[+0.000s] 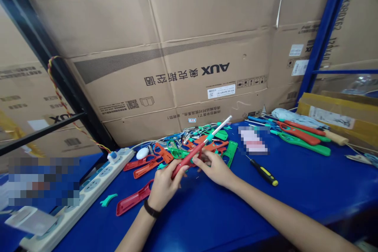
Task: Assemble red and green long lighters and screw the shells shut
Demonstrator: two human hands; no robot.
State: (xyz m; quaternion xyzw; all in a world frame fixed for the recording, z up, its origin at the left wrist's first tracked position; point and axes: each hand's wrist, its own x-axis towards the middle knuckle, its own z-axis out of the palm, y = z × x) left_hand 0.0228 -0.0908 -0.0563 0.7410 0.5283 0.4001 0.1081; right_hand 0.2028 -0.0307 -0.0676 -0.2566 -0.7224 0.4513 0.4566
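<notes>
A red long-necked lighter (192, 154) with a silver metal tube is held between both my hands, its tube tilted up to the right. My left hand (163, 184) is wrapped round the rear of its handle. Near the trigger opening, the fingers of my right hand (215, 167) close on the lighter's side. Behind them spreads a pile of lighter parts: orange shell halves (163, 153), a green shell half (231, 152), metal tubes and small teal pieces. A red shell half (134, 199) lies beside my left wrist, with a small teal trigger piece (108, 200) farther left.
A white power strip (97, 183) runs along the left. On the right lie a black and yellow screwdriver (263, 171), several assembled lighters (304, 141) and a yellow-taped carton (333, 120). A large cardboard sheet (189, 51) stands behind the blue table surface (206, 220).
</notes>
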